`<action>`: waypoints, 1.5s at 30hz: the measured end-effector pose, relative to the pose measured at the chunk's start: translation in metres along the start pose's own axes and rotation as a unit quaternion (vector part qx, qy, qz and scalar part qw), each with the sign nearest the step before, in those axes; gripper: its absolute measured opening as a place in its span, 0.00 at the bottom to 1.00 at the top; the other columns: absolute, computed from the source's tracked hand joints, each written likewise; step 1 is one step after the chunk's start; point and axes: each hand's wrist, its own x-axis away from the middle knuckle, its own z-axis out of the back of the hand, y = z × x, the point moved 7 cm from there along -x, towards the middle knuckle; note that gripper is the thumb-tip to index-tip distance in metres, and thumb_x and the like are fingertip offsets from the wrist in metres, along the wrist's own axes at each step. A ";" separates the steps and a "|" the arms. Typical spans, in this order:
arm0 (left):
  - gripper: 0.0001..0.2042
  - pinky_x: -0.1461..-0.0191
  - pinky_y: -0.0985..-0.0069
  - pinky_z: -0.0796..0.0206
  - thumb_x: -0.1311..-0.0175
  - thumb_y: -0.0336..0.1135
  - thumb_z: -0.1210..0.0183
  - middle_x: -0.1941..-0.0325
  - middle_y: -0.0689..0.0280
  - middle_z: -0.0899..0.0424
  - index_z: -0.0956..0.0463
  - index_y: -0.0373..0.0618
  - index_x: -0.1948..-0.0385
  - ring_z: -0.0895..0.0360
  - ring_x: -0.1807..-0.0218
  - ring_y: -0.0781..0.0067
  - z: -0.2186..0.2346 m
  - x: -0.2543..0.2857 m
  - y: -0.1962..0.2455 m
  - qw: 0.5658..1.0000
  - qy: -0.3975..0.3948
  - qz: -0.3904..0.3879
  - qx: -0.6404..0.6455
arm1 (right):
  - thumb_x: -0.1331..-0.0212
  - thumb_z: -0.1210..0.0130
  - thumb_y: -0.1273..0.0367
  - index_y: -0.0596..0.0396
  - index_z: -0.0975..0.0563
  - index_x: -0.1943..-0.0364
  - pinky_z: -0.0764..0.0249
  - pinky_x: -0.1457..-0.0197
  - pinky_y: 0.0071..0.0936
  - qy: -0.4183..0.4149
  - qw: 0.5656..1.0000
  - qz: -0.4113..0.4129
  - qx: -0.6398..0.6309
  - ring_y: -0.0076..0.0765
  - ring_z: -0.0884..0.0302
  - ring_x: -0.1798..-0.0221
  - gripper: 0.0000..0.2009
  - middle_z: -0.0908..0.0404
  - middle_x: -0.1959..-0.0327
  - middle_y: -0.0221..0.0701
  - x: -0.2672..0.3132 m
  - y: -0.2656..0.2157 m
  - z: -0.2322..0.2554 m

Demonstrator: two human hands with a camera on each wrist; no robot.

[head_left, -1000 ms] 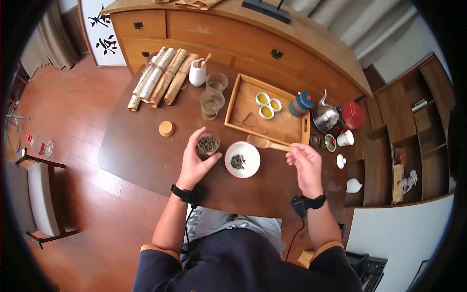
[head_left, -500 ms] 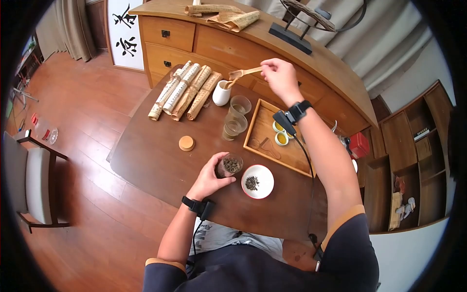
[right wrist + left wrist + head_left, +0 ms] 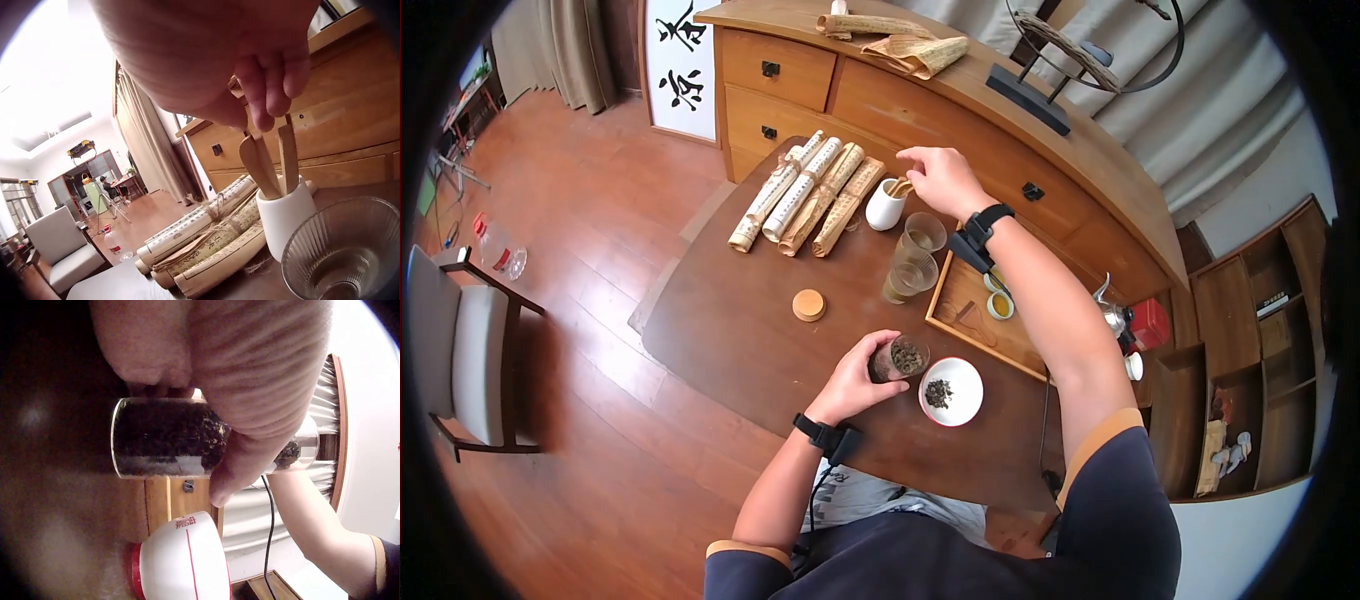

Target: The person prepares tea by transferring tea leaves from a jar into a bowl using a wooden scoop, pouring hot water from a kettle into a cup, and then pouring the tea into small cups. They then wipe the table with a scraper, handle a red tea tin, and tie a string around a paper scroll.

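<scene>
Left hand (image 3: pixel 850 385) first: it's curled round a clear glass jar (image 3: pixel 165 437), thumb along one side, fingers wrapping the other. Dark tea leaves (image 3: pixel 910 357) are packed in there, and I can't tell whether its base touches the table (image 3: pixel 730 310). Just to the right of it sits the white bowl (image 3: pixel 969 393), red at the rim, a small heap of the same dark stuff lying inside.

Over to my right hand (image 3: pixel 945 182), reaching out far across! It's right above the white holder (image 3: pixel 886 211), fingertips close together, down at the upper ends of the wooden tools (image 3: pixel 257 165) standing in it. Am I pinching one of them? I can't tell; my own palm and fingers cover the spot from the wrist view.

Left of that holder lie the tied paper rolls (image 3: pixel 800 205); on the near side stand two clear glasses (image 3: pixel 909 275), one close behind the other. A round wooden lid (image 3: pixel 808 305) rests alone out on the brown surface, beyond my left fingers. And under my right forearm runs the wooden tray (image 3: pixel 990 345), partly hidden, with small cups (image 3: pixel 1000 305) of yellow liquid showing at the arm's edge.
</scene>
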 end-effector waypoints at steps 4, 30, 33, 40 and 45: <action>0.37 0.29 0.69 0.31 0.47 0.32 0.23 0.37 0.59 0.21 0.30 0.41 0.32 0.23 0.34 0.65 0.001 0.000 -0.001 1.000 0.001 -0.001 -0.004 | 0.39 0.45 0.73 0.54 0.13 0.50 0.17 0.45 0.44 0.069 0.997 0.000 -0.029 0.53 0.12 0.54 0.15 0.11 0.59 0.47 0.007 0.008 0.013; 0.36 0.31 0.71 0.31 0.45 0.32 0.23 0.39 0.62 0.19 0.30 0.39 0.33 0.22 0.38 0.70 -0.004 0.000 -0.001 1.000 -0.016 0.007 0.013 | 0.32 0.38 0.70 0.61 0.18 0.61 0.21 0.63 0.24 0.169 0.859 -0.219 -0.430 0.25 0.16 0.65 0.07 0.13 0.66 0.32 0.102 0.048 0.072; 0.36 0.32 0.73 0.31 0.45 0.30 0.24 0.40 0.65 0.19 0.31 0.39 0.32 0.23 0.40 0.76 -0.006 0.002 0.008 0.999 -0.014 0.013 0.040 | 0.27 0.43 0.71 0.61 0.21 0.58 0.20 0.60 0.25 0.167 0.778 -0.255 -0.549 0.29 0.15 0.63 0.06 0.13 0.62 0.37 0.161 0.045 0.072; 0.31 0.38 0.77 0.30 0.44 0.24 0.27 0.47 0.71 0.19 0.27 0.40 0.36 0.23 0.48 0.81 -0.013 0.005 0.008 0.999 0.011 -0.015 -0.028 | 0.24 0.44 0.69 0.55 0.24 0.51 0.20 0.57 0.26 0.184 0.700 -0.274 -0.634 0.31 0.15 0.62 0.06 0.13 0.60 0.38 0.331 0.026 0.069; 0.30 0.34 0.70 0.29 0.46 0.26 0.26 0.45 0.64 0.16 0.25 0.38 0.38 0.19 0.41 0.71 -0.024 0.015 0.012 0.997 0.025 0.001 -0.068 | 0.23 0.45 0.70 0.54 0.24 0.50 0.19 0.58 0.26 0.200 0.696 -0.276 -0.632 0.31 0.15 0.63 0.05 0.13 0.61 0.38 0.406 -0.005 0.075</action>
